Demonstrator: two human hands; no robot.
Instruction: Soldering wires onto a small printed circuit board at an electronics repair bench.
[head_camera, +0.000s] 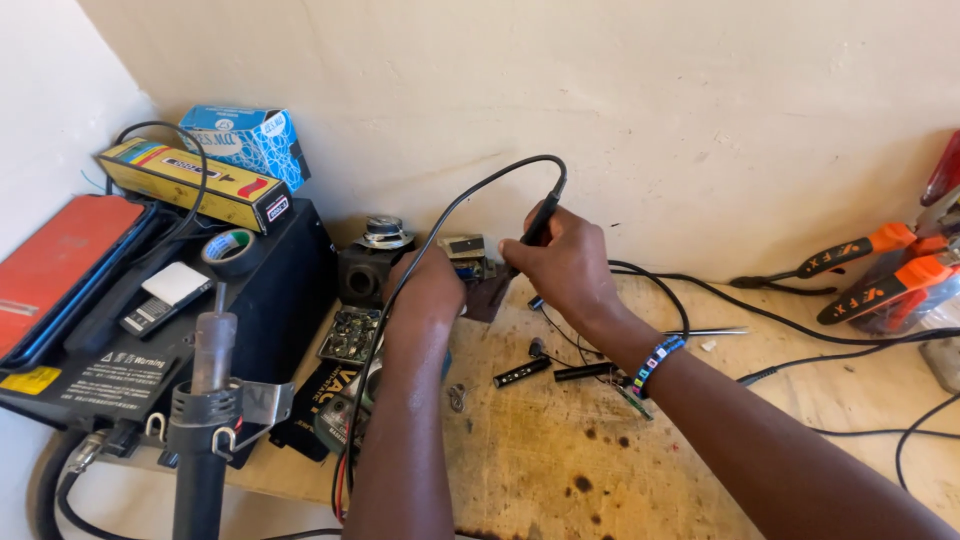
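Note:
My right hand grips a black soldering iron like a pen, its cable looping up against the wall and down past my left arm. The tip points down at a small circuit board near the wall. My left hand rests at that board with fingers curled on it; how firmly it holds the board is hidden by the hand itself. A beaded bracelet circles my right wrist.
A black station box at left carries a tape roll, yellow and blue boxes and a red case. A hot-air handle stands in front. Small black cylinders, tweezers and orange-handled tools lie on the stained wooden bench.

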